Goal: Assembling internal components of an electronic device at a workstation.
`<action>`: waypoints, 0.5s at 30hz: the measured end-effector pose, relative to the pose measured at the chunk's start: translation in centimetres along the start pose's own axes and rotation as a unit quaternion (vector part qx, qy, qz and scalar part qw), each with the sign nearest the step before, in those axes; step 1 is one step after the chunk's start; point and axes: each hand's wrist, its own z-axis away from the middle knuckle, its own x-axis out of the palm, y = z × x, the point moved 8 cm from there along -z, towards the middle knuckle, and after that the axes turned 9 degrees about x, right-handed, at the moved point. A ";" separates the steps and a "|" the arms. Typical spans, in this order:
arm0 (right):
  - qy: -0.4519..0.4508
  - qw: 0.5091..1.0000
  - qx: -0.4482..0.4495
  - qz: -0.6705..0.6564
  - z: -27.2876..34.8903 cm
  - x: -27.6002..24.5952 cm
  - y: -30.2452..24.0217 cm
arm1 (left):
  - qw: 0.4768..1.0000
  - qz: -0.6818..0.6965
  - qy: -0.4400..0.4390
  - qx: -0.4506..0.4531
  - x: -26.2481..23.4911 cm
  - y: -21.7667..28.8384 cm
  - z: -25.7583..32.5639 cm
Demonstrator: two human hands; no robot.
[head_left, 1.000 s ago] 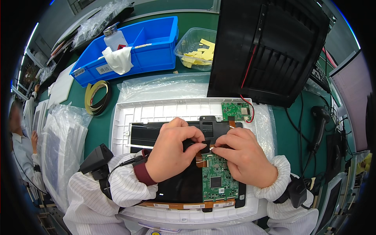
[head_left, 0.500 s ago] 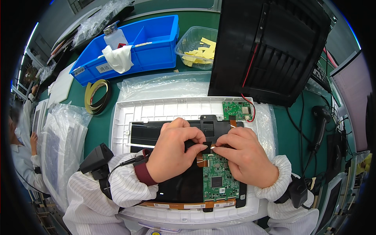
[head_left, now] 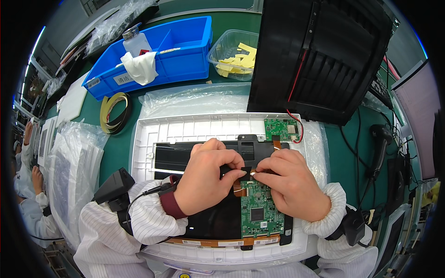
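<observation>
A white plastic frame (head_left: 143, 139) lies face down with a black display panel (head_left: 171, 157) in it. Over the panel sit a large green circuit board (head_left: 250, 222) and a smaller green board (head_left: 274, 124). My left hand (head_left: 206, 178), closed in a pinch, holds a small piece of black tape (head_left: 247, 172) just above the large board. Beside it my right hand (head_left: 296, 185) is closed too, fingertips together at the tape's right edge; what they grip is too small to make out. An orange ribbon cable (head_left: 276, 145) runs from the small board toward my right hand.
Behind the frame stand a blue divided bin (head_left: 185, 65) with a bottle (head_left: 136, 44) and a clear tub (head_left: 215, 60) of yellow strips. A black housing (head_left: 320, 65) rises at the back right. Tape rolls (head_left: 111, 113) lie left, a handheld scanner (head_left: 381, 143) right.
My hands keep nearly the same pinch at the black tape. At the far left, a co-worker's hands and sleeves have shifted.
</observation>
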 end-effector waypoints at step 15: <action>0.001 1.000 0.001 0.006 0.2 0.1 -0.1 | 1.000 0.012 -0.002 -0.006 0.0 0.1 0.1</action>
